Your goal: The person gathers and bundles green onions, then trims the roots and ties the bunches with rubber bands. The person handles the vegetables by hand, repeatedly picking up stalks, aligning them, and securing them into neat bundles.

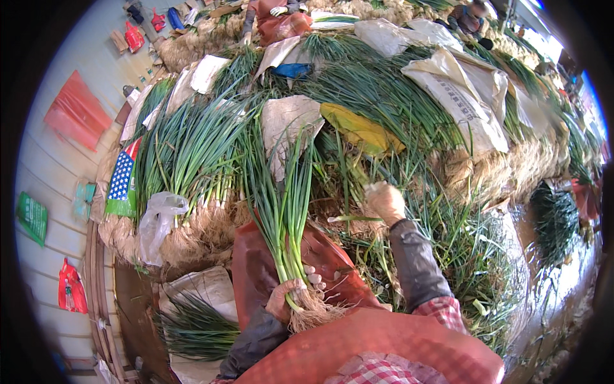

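Note:
My left hand (288,294) is closed round the lower stalks of a bunch of green onions (289,240), just above the pale roots, over the red waterproof apron (398,331) on my lap. The long green leaves point away from me. My right hand (385,200) is to the right and farther off, over loose leaves and stalks at the edge of the heap; its fingers look curled, and whether they hold a stalk cannot be told. A single thin onion stalk (352,218) lies beside that hand. Both forearms wear dark sleeves.
A root-edged pile of green onions (192,163) stands at left, with a clear plastic bag (160,223) on it. Woven sacks (460,96) and a yellow sack (362,129) cover the heap. Leaf scraps (479,269) lie at right. Other people (280,21) sit beyond.

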The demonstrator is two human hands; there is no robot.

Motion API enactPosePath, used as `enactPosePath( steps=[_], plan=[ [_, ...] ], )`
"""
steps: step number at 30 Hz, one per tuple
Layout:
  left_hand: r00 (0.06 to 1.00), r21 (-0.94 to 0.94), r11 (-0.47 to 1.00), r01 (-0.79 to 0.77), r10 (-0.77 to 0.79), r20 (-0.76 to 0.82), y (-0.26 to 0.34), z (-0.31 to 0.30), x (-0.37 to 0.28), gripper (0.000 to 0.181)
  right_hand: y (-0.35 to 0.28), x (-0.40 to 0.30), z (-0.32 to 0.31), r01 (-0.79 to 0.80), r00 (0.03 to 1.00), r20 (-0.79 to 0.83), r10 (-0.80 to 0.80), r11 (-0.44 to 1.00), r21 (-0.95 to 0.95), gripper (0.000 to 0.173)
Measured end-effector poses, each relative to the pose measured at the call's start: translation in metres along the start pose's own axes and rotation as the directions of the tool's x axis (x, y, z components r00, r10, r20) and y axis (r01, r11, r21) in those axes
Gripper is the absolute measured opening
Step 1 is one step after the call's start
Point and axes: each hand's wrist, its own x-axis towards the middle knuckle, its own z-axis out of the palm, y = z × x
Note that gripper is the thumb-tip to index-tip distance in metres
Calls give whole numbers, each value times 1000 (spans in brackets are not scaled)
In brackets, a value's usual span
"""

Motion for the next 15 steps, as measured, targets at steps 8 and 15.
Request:
enactPosePath(
  steps=[8, 15],
  plan=[
    [999, 5, 999, 34, -34, 2, -6, -5, 18, 51, 41, -68, -60, -258, 802, 200, 563, 24, 966, 16],
    [998, 37, 999, -5, 8, -67, 1, 24, 25, 43, -22, -116, -173, 119, 950, -187, 250, 267, 956, 16]
  ],
)
